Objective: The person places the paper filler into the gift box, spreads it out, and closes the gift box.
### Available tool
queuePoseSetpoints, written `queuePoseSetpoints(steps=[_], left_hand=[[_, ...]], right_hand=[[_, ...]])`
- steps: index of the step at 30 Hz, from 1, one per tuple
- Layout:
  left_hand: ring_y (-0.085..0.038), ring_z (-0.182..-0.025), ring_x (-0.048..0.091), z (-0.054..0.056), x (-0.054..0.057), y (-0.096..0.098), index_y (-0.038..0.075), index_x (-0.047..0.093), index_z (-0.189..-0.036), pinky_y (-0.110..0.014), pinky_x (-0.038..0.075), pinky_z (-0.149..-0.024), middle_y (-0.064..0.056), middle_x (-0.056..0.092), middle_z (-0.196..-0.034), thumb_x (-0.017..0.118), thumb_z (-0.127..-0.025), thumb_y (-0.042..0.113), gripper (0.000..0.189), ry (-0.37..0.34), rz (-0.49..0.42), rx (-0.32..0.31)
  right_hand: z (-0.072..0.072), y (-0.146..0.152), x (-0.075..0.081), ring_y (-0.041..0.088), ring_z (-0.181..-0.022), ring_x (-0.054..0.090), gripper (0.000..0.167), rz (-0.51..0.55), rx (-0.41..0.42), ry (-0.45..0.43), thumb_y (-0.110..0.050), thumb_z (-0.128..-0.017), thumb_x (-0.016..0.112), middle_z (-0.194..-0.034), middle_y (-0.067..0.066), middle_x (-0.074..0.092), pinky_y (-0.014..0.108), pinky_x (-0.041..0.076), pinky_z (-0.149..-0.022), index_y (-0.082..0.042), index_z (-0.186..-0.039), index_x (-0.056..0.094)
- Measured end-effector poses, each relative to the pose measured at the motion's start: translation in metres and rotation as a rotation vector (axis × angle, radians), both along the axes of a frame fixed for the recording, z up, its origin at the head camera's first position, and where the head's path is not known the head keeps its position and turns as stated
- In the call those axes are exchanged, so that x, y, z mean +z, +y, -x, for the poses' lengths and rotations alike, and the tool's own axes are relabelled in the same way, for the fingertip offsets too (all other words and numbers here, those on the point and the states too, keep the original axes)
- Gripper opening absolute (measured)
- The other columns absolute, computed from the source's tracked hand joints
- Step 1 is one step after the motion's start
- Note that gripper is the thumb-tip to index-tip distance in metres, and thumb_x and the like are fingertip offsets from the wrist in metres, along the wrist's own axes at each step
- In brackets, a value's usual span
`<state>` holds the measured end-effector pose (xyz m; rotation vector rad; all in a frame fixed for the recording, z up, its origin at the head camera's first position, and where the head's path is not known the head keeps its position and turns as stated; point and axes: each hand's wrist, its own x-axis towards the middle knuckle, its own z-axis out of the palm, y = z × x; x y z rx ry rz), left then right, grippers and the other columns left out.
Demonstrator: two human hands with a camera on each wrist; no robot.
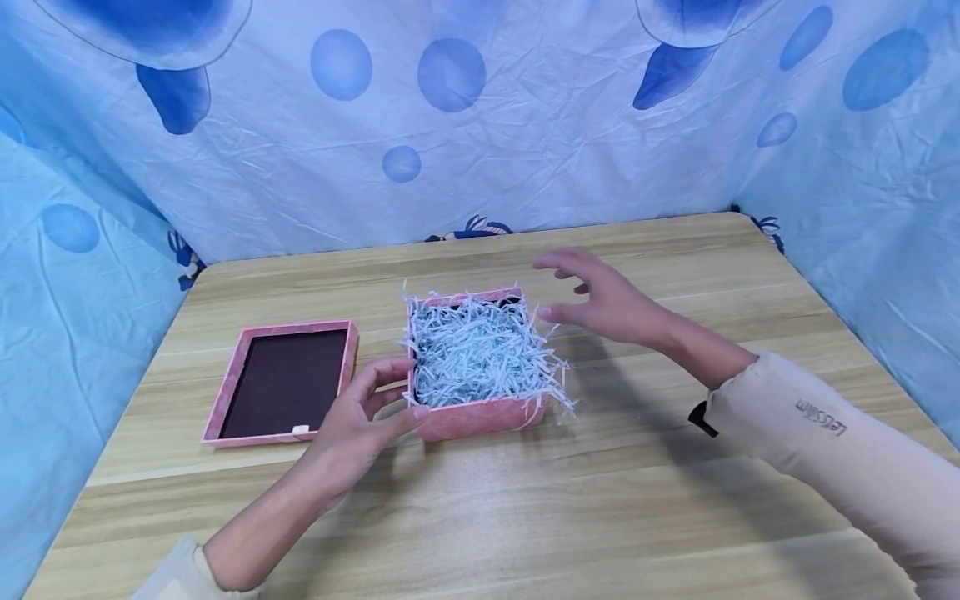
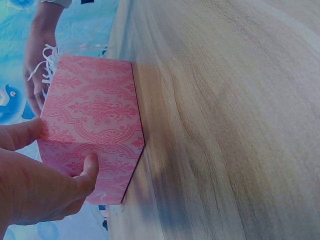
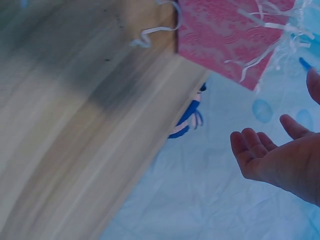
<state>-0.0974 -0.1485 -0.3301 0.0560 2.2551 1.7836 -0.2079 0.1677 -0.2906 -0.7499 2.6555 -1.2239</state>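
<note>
A pink patterned box stands on the table, filled to its rim with pale blue shredded paper. Some strands hang over its right side. My left hand touches the box's left side near the front corner; in the left wrist view its fingertips rest against the patterned wall. Above and to the right of the box, my right hand hovers with loosely bent, spread fingers and holds nothing. The right wrist view shows that hand apart from the box.
A shallow pink tray-like lid with a dark inside lies left of the box. A small white piece sits at its front edge. The wooden table ends at a blue patterned cloth behind and at both sides.
</note>
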Motion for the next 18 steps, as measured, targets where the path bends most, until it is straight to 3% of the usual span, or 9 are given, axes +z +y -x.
queuePoseSetpoints(steps=[10,18], left_hand=[[-0.024,-0.131,0.043,-0.001,0.0,0.0,0.012,0.043,-0.136,-0.022,0.046,-0.093,-0.001,0.042,-0.143,0.074,-0.085,0.016,0.06,-0.008,-0.007,0.007],[-0.025,-0.131,0.043,0.0,0.0,0.001,0.011,0.044,-0.137,-0.02,0.046,-0.092,-0.001,0.042,-0.143,0.074,-0.085,0.016,0.06,0.004,-0.018,0.002]], right_hand=[[0.003,0.018,-0.016,0.034,-0.127,0.042,0.057,0.037,-0.068,-0.107,-0.018,-0.091,0.068,-0.142,0.013,0.039,0.052,0.038,-0.102,-0.009,-0.142,0.044],[0.005,0.023,-0.032,0.039,-0.124,0.043,0.054,-0.005,-0.06,-0.109,-0.011,-0.089,0.069,-0.137,0.017,0.044,0.055,0.039,-0.1,-0.004,-0.138,0.048]])
